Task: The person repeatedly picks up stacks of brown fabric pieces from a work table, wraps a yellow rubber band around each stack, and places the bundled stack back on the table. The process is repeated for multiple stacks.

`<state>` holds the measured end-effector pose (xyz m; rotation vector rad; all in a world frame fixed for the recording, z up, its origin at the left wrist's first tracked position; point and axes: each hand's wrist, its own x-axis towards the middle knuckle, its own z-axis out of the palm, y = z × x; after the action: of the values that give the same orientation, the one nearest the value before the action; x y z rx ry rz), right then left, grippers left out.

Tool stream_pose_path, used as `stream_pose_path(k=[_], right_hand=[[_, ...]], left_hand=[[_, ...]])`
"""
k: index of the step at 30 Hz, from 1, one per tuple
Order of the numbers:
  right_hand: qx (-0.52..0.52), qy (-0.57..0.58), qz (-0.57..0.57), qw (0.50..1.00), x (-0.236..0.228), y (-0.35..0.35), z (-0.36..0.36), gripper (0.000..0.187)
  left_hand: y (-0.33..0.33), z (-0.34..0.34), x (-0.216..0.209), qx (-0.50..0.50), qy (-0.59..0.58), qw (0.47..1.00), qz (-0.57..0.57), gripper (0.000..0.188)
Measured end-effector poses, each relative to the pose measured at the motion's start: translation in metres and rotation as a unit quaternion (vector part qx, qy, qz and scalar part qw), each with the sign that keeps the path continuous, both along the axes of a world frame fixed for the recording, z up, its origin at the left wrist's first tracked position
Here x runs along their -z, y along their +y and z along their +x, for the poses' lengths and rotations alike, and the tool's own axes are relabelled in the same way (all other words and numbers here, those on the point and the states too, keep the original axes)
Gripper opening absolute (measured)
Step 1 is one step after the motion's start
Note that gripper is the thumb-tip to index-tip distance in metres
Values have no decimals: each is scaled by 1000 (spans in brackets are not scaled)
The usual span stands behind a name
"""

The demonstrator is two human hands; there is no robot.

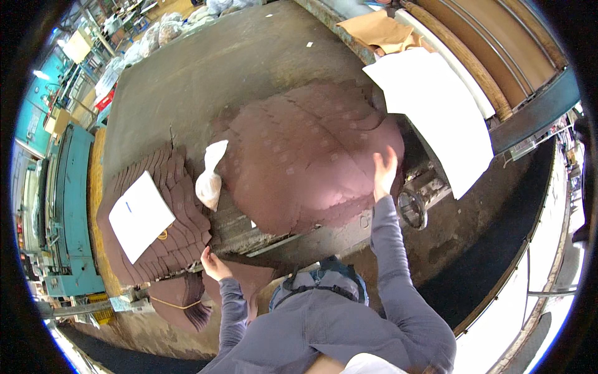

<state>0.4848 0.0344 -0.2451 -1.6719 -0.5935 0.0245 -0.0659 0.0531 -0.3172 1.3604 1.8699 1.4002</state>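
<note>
A wide pile of thin brown sheets (299, 156), leather-like, lies in overlapping layers on the dark table. My right hand (384, 173) rests at the right side of this pile with fingers spread and nothing gripped. My left hand (216, 267) is at the near corner of a fanned stack of brown sheets (190, 209), its fingers slightly bent and apart. Just beneath it are loose brown pieces (246, 279); whether the hand touches them I cannot tell. White paper (142, 216) lies on the fanned stack. Between stack and pile stands a tied plastic bag (208, 187).
Below the left stack is a brown bundle (180, 302) tied with a yellow band. A handwheel (412, 209) juts out at the table's right front. White sheets (436, 106) and a roller machine (467, 56) stand at the right. A teal machine (71, 212) is at the left.
</note>
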Motion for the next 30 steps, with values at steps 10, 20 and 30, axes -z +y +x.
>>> stream_pose_path(k=[10,20,30], right_hand=[[223,102,-131,961,80,25,71,63],[126,242,-6,962,51,14,56,42],[25,393,172,903,56,-8,52,48]], left_hand=[[187,179,-102,279,-30,960,-14,24],[419,481,-20,530,200,824,-2,31],[446,585,-50,512,367,747,-211,55]])
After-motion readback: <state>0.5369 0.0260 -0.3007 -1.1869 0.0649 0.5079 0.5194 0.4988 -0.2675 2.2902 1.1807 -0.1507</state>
